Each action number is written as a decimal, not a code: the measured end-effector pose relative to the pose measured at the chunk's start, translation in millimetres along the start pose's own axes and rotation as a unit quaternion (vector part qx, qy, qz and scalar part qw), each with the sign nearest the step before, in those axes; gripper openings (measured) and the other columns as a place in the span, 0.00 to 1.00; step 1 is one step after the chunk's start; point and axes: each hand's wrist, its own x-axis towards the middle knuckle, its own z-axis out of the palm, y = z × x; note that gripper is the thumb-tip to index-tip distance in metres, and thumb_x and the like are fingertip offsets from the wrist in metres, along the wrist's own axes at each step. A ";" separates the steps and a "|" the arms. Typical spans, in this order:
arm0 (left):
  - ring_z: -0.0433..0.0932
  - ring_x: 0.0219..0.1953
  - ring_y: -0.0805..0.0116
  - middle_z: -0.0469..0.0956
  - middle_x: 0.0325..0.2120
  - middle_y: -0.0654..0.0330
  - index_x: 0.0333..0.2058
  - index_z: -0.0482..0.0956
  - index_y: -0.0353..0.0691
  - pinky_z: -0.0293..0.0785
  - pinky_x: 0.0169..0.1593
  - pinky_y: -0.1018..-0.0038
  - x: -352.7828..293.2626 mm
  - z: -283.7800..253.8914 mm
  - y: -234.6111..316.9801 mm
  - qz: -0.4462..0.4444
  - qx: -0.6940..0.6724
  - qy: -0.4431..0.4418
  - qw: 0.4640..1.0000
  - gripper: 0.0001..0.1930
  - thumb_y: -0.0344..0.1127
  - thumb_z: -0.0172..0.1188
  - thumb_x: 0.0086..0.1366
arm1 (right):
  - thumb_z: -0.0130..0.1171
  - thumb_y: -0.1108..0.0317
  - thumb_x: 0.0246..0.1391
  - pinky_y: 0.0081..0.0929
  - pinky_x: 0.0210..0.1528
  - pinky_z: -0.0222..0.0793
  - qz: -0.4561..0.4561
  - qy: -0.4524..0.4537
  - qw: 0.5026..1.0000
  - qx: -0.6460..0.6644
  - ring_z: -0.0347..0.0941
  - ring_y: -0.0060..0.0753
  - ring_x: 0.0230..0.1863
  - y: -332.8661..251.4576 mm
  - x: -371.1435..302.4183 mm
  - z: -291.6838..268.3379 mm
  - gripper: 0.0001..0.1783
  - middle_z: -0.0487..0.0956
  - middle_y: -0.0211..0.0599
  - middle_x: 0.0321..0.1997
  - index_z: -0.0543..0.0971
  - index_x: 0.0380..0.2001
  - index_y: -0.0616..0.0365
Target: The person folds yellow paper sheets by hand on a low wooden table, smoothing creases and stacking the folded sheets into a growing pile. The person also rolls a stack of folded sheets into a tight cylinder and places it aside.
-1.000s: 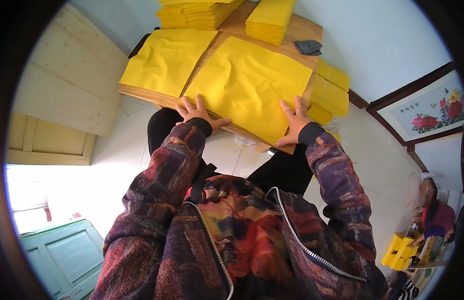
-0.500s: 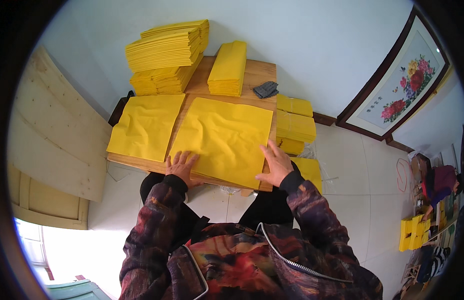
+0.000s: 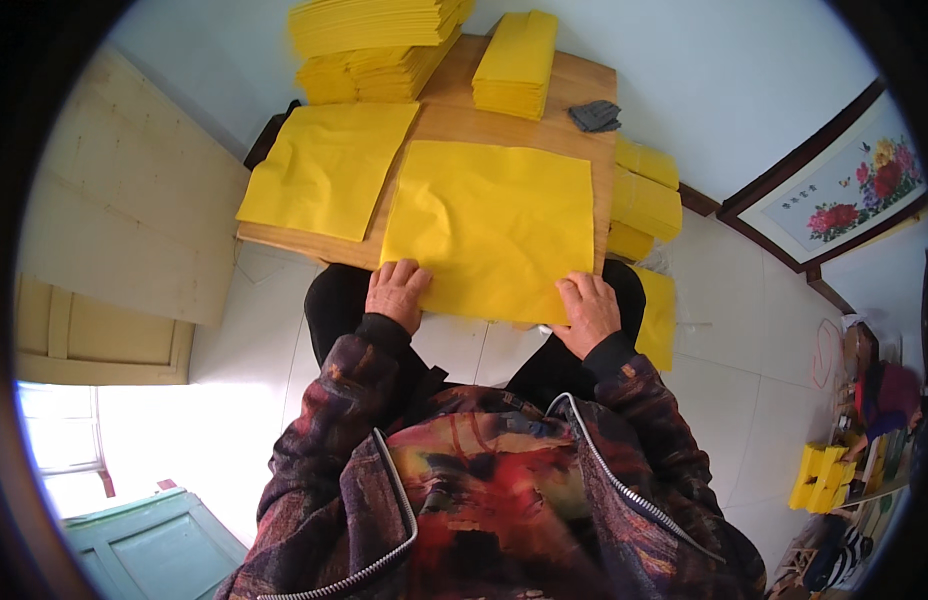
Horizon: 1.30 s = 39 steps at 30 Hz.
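A large yellow sheet (image 3: 494,225), soft and slightly rumpled, lies across the near part of the wooden table (image 3: 454,90). My left hand (image 3: 396,294) grips its near left corner, fingers curled over the top and thumb hidden. At the near right corner, my right hand (image 3: 589,312) holds the same sheet in a similar way. The sheet's near edge runs between my hands, in front of my knees, and covers the table edge there. To the left, apart from my hands, a second yellow sheet (image 3: 329,165) lies flat.
Tall stacks of folded yellow pieces (image 3: 384,70) stand at the table's back left, beside a narrower yellow stack (image 3: 514,65). A grey cloth (image 3: 595,116) lies near the right edge. Yellow bundles (image 3: 649,200) sit right of the table. Far right, a person (image 3: 884,400) is near yellow pieces.
Both hands have gone from resting spread at the sheet's edges to gripping its near corners. The sheet looks smoother and its near edge straighter. The view has shifted, so the table appears higher.
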 end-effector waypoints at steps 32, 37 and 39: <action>0.64 0.61 0.57 0.70 0.54 0.60 0.50 0.74 0.51 0.54 0.63 0.52 -5.5 -23.3 -11.3 0.020 0.079 -0.044 0.996 0.27 0.29 0.62 0.47 | 0.66 0.72 0.36 0.40 0.54 0.62 -0.019 -0.005 0.999 0.037 0.67 0.43 0.53 -2.4 -10.1 -11.9 0.23 0.72 0.35 0.51 0.75 0.41 0.55; 0.68 0.56 0.60 0.71 0.49 0.61 0.46 0.75 0.49 0.60 0.59 0.56 -4.3 -9.1 28.0 0.093 0.058 -0.028 0.994 0.18 0.30 0.55 0.55 | 0.63 0.72 0.42 0.38 0.48 0.63 -0.054 0.006 0.998 0.032 0.68 0.41 0.46 -29.1 -6.6 2.2 0.15 0.72 0.33 0.44 0.75 0.37 0.55; 0.70 0.51 0.60 0.72 0.44 0.61 0.43 0.75 0.47 0.63 0.55 0.59 4.6 -7.9 30.6 0.102 0.025 -0.053 0.993 0.16 0.30 0.55 0.54 | 0.60 0.72 0.45 0.37 0.45 0.63 -0.048 0.013 0.998 0.028 0.69 0.41 0.43 -31.0 -2.0 5.2 0.08 0.73 0.33 0.38 0.74 0.30 0.54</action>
